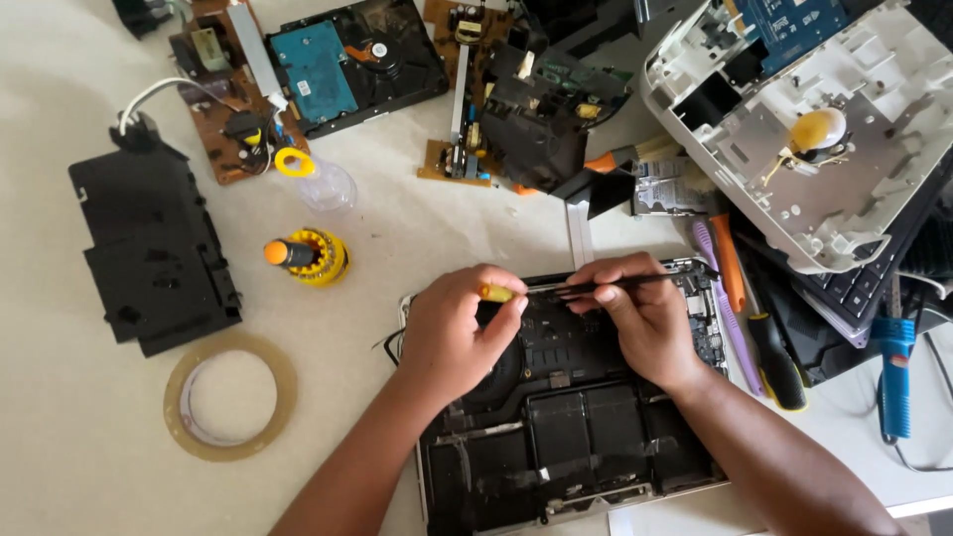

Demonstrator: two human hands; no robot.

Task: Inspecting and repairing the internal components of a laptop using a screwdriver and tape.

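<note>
**Two Hands at Work Inside an Opened Laptop**

We saw the fingers of the left hand [452,333] curled and pressed together around the yellow handle of a small screwdriver [511,292], whose thin shaft ran rightward across the top of the opened laptop [571,417]. The fingers of the right hand [640,318] were bunched and pinched on a slim black tool [645,282], which lay almost level and pointed towards the laptop's upper right corner. Both tools met between the two hands, just above the dark inner boards.

The laptop lay with its underside open, near the lower edge of the pale table [69,467], and both wrists rested over it. We could not tell exactly which part the tips touched.

Further out, a yellow screwdriver bit holder [316,258] stood left of the left hand, with a small clear bottle [323,182] beyond it. A roll of clear tape [230,395] lay flat lower left, beside a black plastic casing [149,248]. Along the top edge we saw brown circuit boards [230,99] and a hard drive [347,65] with a blue board. To the right lay a white device shell [854,149], a purple spudger [730,318], a black and yellow screwdriver [779,362] and a blue tool [895,372].
</note>
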